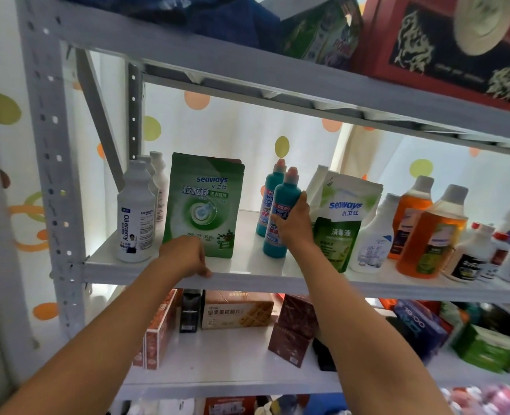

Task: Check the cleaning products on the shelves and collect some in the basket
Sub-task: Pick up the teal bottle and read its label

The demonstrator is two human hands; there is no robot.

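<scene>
Right hand (292,224) grips the front teal toilet-cleaner bottle (281,214), probably to lift it out; left hand (186,256), fingers curled, rests at its 8 o'clock on the shelf edge (247,277), likely steadying, holding nothing.

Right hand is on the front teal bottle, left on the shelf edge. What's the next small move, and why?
Probably lift the front teal bottle straight up and draw it off the shelf. The right hand already wraps it, a second teal bottle stands close behind, and the left hand rests near the green Seaways pouch.
</scene>
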